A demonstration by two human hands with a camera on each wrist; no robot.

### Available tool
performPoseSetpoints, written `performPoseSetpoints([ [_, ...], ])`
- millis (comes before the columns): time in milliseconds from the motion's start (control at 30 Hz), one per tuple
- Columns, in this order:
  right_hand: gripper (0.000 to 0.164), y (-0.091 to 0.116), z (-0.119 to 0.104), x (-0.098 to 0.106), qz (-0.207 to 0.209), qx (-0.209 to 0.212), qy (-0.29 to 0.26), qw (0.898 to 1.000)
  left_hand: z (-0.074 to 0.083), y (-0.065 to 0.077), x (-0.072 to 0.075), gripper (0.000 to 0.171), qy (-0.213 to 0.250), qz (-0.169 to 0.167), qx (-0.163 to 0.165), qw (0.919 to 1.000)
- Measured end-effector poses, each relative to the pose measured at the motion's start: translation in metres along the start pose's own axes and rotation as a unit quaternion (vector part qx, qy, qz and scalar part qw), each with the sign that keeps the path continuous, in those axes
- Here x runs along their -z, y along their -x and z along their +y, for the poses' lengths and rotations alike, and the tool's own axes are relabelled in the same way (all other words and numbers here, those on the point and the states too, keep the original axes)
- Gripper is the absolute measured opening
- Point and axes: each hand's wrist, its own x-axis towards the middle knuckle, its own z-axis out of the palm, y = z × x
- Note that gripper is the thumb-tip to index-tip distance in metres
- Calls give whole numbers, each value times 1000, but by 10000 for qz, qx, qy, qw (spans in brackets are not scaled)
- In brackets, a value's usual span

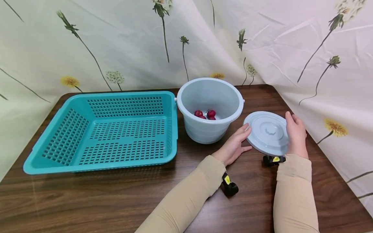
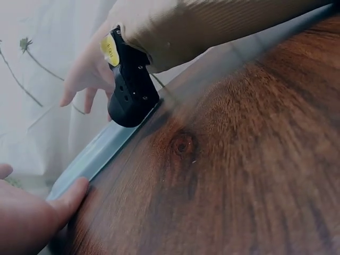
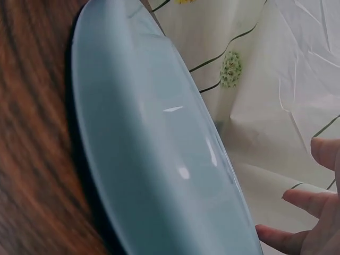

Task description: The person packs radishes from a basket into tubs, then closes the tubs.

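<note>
A light blue round lid with a small raised knob lies on the wooden table, its edge seen close up in the right wrist view. My left hand is at the lid's left edge, fingers extended and thumb apart from them; in the left wrist view the thumb meets the rim. On the opposite edge is my right hand, its fingers pointing away from me. The right wrist view shows spread fingers, with one fingertip right by the rim.
Behind my left hand stands a light blue bucket with several small red fruits inside. A teal perforated basket fills the table's left side. Patterned white cloth hangs along the back and right.
</note>
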Motion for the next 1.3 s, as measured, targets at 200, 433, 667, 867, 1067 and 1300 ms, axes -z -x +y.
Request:
performPoseSetpoints([
  [200, 76, -2, -1, -4, 403, -33, -29, 9992, -3, 2, -6, 61, -342, 324, -168, 9987],
  [433, 69, 5, -11, -2, 508, -45, -504, 9974, -2, 7, -15, 58, -493, 522, -334, 9969],
  [667, 57, 16, -23, 2, 825, -49, -1319, 9878, 9, 15, -25, 56, -1472, 630, -605, 9852],
  [867, 40, 21, -31, 8, 1021, 103, -2193, 9702, 21, 27, -34, 56, -2029, 489, -904, 9738],
  [1067, 34, 24, -41, 8, 1082, 314, -2921, 9497, 31, 33, -43, 54, -2110, 396, -1247, 9687],
  [1300, 29, 34, -52, 10, 1078, 589, -3215, 9389, 46, 45, -50, 50, -2570, 452, -1747, 9494],
])
